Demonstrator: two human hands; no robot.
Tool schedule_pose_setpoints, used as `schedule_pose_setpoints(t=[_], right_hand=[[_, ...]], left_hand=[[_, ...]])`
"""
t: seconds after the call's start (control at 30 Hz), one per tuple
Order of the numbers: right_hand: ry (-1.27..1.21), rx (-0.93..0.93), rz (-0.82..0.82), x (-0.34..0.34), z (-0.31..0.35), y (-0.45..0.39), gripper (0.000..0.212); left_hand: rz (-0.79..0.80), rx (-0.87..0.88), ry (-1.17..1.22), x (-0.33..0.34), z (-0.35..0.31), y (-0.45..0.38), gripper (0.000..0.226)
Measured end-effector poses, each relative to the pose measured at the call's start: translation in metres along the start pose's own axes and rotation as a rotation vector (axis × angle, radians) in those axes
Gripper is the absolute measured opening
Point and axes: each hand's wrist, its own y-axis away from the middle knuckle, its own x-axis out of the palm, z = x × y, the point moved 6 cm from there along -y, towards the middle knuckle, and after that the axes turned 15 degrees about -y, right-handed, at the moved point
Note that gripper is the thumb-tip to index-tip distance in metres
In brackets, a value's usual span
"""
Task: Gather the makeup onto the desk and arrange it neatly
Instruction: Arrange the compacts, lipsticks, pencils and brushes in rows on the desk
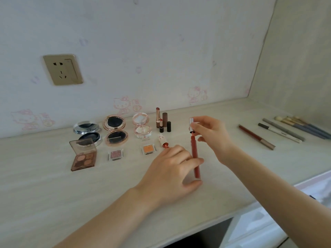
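Note:
My left hand (172, 167) grips a slim red lip gloss tube (194, 154) upright above the desk (53, 185). Just above the tube's top, my right hand (211, 135) pinches its silver cap (191, 126). Open compacts stand in a row at the back: a silver one (87, 132), a rose-gold one (115, 130) and a pink one (142, 126). In front lie a brown eyeshadow palette (83, 156), a pink single shadow (115, 154) and an orange single shadow (148, 149). Lipsticks (162, 120) stand behind a small tipped-over one (163, 140).
To the right lie a red lip pencil (256, 136), grey and white pencils (281, 132) and several brushes (302, 125). A wall socket (62, 69) sits above the desk's left part. The desk's front edge runs diagonally at the lower right.

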Motion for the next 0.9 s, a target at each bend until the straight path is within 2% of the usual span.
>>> schedule_pose_setpoints(t=[0.37, 0.63, 0.9], right_hand=[[0.244, 0.032, 0.114, 0.015, -0.038, -0.037, 0.015], [0.376, 0.079, 0.221, 0.033, -0.044, -0.052, 0.018], [0.560, 0.038, 0.224, 0.054, -0.048, -0.063, 0.010]], left_hand=[[0.046, 0.045, -0.118, 0.019, 0.000, -0.008, 0.033], [0.107, -0.025, -0.100, 0.022, 0.005, -0.006, 0.033], [0.174, -0.069, -0.011, 0.032, 0.012, -0.004, 0.037]])
